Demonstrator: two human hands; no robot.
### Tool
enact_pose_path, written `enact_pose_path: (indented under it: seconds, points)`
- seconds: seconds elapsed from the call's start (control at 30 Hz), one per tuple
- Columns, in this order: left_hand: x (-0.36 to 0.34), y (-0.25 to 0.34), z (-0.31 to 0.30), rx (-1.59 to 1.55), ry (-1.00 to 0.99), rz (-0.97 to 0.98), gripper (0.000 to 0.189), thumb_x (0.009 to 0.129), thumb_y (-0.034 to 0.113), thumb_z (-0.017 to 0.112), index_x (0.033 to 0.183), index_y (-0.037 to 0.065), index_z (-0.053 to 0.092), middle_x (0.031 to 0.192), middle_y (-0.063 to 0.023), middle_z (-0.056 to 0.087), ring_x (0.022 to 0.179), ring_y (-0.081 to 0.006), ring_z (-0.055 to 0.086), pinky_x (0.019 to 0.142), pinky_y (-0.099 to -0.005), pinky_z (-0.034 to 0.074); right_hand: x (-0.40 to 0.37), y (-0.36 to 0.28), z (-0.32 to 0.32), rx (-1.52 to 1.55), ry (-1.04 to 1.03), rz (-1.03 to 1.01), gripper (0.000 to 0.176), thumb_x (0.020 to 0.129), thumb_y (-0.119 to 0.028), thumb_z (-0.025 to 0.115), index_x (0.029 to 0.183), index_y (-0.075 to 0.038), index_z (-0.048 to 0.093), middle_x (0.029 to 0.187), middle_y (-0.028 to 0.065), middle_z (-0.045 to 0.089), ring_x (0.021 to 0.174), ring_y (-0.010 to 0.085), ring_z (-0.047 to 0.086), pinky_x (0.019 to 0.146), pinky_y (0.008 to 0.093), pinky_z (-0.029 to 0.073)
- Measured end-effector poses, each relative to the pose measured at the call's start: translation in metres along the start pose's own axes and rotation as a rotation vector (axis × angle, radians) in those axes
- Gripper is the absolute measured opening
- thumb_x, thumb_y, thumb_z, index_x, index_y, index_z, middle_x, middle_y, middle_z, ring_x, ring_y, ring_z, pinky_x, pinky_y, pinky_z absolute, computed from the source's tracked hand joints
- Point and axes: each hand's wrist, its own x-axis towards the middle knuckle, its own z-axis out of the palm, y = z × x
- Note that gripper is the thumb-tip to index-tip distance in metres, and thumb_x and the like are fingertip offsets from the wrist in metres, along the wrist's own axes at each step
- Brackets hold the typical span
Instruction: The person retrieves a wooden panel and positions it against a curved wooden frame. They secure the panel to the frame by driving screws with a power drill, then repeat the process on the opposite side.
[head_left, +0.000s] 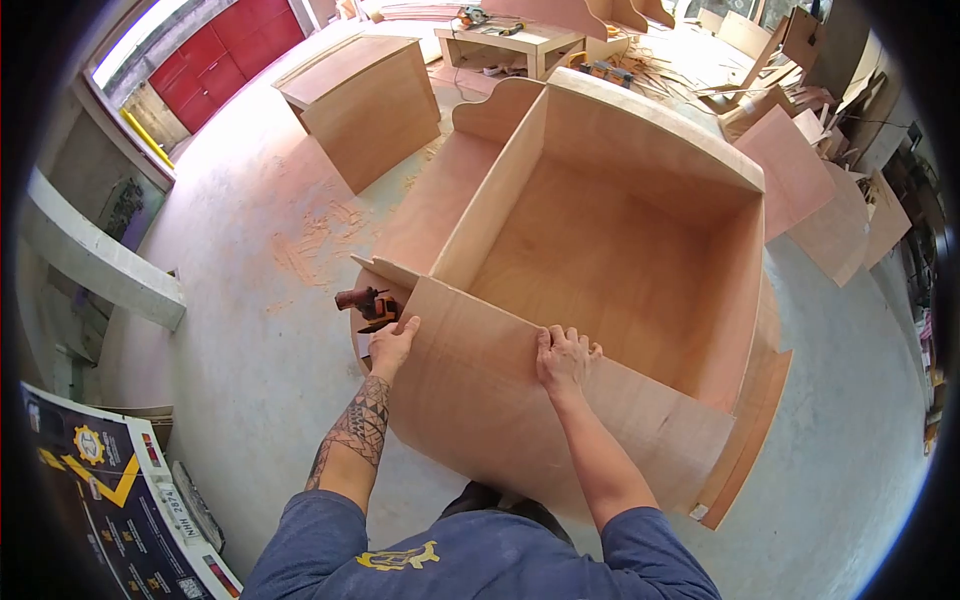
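A large wooden cabinet (pixel 600 255) with an open compartment lies in front of me. Across its near side is a broad plywood panel (pixel 480 375). My left hand (pixel 392 347) is closed at the panel's left edge, thumb along the rim and the other fingers mostly hidden. Just beyond it a cordless drill (pixel 376 306) rests on a lower board. My right hand (pixel 565 357) is closed over the panel's upper edge, its fingers curled toward the compartment. The panel's underside is hidden.
A wooden box cabinet (pixel 370 110) stands at the back left, near sawdust (pixel 320 235) on the floor. Behind is a low workbench (pixel 510 45) with power tools. Plywood offcuts (pixel 790 170) lean at the right. A concrete post (pixel 110 250) and a vehicle (pixel 110 490) are at left.
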Motion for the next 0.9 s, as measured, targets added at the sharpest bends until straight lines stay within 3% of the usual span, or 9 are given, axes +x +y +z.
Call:
enact_pose_path:
  seconds: [0.1,0.3,0.37,0.4,0.47,0.5,0.6,0.77,0.9]
  points:
    - [0.003,-0.001,0.000,-0.048,-0.040,0.005,0.096,0.091,0.082,0.067,0.137,-0.001,0.075,0.147,-0.0276,0.068,0.141,-0.0409,0.061,0.119,-0.0473,0.046,0.002,0.002,0.002,-0.023,0.005,-0.002,0.044,0.113,-0.053,0.049,0.115,-0.019,0.077,0.116,0.0077,0.072,0.116,0.0290,0.064,0.110,0.0569,0.038]
    - [-0.002,0.001,0.000,-0.107,0.000,0.066,0.085,0.090,0.075,0.075,0.132,0.001,0.078,0.135,-0.0252,0.073,0.123,-0.0395,0.070,0.110,-0.0460,0.053,0.003,0.005,0.007,-0.055,0.023,-0.024,0.043,0.113,-0.053,0.049,0.112,-0.019,0.076,0.111,0.0069,0.070,0.111,0.0302,0.064,0.107,0.0546,0.040]
    - [-0.003,0.006,-0.002,-0.197,-0.001,0.129,0.070,0.093,0.061,0.082,0.132,0.003,0.078,0.123,-0.0202,0.075,0.117,-0.0332,0.072,0.105,-0.0425,0.056,0.003,0.005,0.007,-0.069,0.018,-0.028,0.042,0.114,-0.052,0.049,0.112,-0.020,0.076,0.111,0.0064,0.070,0.111,0.0302,0.063,0.107,0.0548,0.040]
    - [-0.003,0.011,-0.003,-0.198,-0.009,0.135,0.070,0.093,0.061,0.082,0.132,0.003,0.078,0.123,-0.0202,0.075,0.117,-0.0332,0.072,0.105,-0.0425,0.056,0.003,0.004,0.007,-0.080,0.018,-0.029,0.042,0.114,-0.052,0.049,0.111,-0.020,0.076,0.111,0.0059,0.070,0.111,0.0303,0.063,0.107,0.0550,0.040]
    - [0.002,0.021,0.000,-0.295,0.190,0.343,0.053,0.097,0.044,0.084,0.131,0.004,0.079,0.115,-0.0156,0.073,0.111,-0.0276,0.072,0.099,-0.0390,0.057,0.002,0.005,0.009,-0.090,0.034,-0.026,0.041,0.114,-0.052,0.050,0.110,-0.020,0.076,0.110,0.0054,0.070,0.111,0.0302,0.063,0.106,0.0550,0.040]
    - [0.012,0.023,0.006,-0.373,0.178,0.373,0.042,0.100,0.033,0.083,0.129,0.004,0.080,0.115,-0.0131,0.072,0.106,-0.0254,0.072,0.096,-0.0374,0.058,0.003,0.004,0.010,-0.094,0.047,-0.032,0.041,0.114,-0.051,0.050,0.109,-0.020,0.076,0.110,0.0049,0.069,0.110,0.0301,0.063,0.105,0.0551,0.040]
    - [0.025,0.025,0.029,-0.573,0.186,0.370,0.042,0.100,0.034,0.083,0.129,0.004,0.079,0.114,-0.0127,0.072,0.103,-0.0256,0.072,0.094,-0.0383,0.058,0.003,0.006,0.012,-0.101,0.071,-0.039,0.041,0.114,-0.052,0.051,0.107,-0.020,0.076,0.109,0.0038,0.069,0.110,0.0296,0.063,0.105,0.0546,0.040]
    - [0.030,0.033,0.029,-0.455,0.255,0.375,0.031,0.095,0.021,0.083,0.121,0.005,0.083,0.108,-0.0143,0.075,0.102,-0.0276,0.073,0.094,-0.0398,0.058,0.006,0.008,0.017,-0.104,0.083,-0.024,0.038,0.113,-0.051,0.053,0.106,-0.021,0.076,0.109,0.0025,0.069,0.110,0.0286,0.064,0.104,0.0541,0.040]
    - [0.031,0.031,0.020,-0.436,0.228,0.383,0.030,0.098,0.024,0.082,0.120,0.005,0.082,0.115,-0.0153,0.074,0.106,-0.0278,0.071,0.096,-0.0409,0.057,0.004,0.004,0.017,-0.099,0.113,-0.043,0.033,0.110,-0.050,0.057,0.105,-0.024,0.077,0.110,0.0033,0.071,0.111,0.0303,0.065,0.101,0.0565,0.043]
